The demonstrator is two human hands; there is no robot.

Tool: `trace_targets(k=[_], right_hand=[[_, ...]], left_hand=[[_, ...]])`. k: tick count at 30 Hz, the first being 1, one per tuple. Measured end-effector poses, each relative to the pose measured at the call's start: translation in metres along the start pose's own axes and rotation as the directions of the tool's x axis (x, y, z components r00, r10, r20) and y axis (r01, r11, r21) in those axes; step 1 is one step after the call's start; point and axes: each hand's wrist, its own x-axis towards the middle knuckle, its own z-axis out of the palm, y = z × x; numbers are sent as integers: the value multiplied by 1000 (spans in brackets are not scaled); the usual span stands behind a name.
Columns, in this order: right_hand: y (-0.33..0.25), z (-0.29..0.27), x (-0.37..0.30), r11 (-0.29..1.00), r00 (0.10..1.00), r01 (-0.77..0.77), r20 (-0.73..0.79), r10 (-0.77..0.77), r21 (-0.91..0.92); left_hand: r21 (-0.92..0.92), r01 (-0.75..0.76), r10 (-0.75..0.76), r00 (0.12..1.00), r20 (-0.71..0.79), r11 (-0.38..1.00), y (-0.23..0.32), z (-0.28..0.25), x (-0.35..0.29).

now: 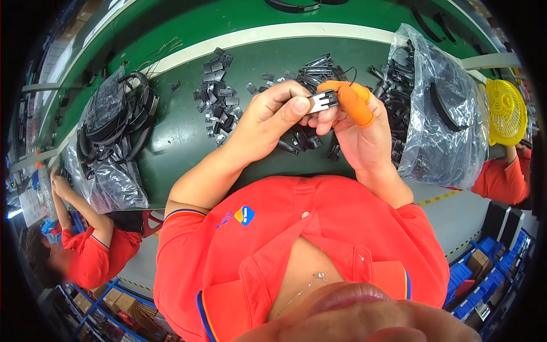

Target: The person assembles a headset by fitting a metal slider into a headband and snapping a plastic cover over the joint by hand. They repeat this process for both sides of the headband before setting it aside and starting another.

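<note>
Both my hands meet above the green worktable (176, 125). My left hand (279, 111) pinches a small black plastic part with a pale metal strip (323, 102) between thumb and fingers. Orange finger cots cover fingertips of my right hand (359, 111), which grips the other end of the same part. A thin dark wire curves up beside the right fingers. Behind and below the hands lie loose black plastic pieces (319, 67). Small flat black pieces (215, 94) are scattered to the left of my left hand.
At left, a clear plastic bag (105, 182) carries black headbands (117, 125). On the right stands a large clear bag (439, 142) of black parts. Beyond it is a yellow fan (506, 111). Co-workers in red shirts (108, 256) sit at both sides.
</note>
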Motion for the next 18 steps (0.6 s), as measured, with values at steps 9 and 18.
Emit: trace_targets(k=[9,18], right_hand=[[3,1,0,1000,999,-24,-21,24,-12],[11,-1,0,1000,999,-1,-53,-1,-25]], left_hand=[[135,-124,130,991,-30,983,-8,2,-2],[54,-38,41,998,-43,998,-16,2,2]])
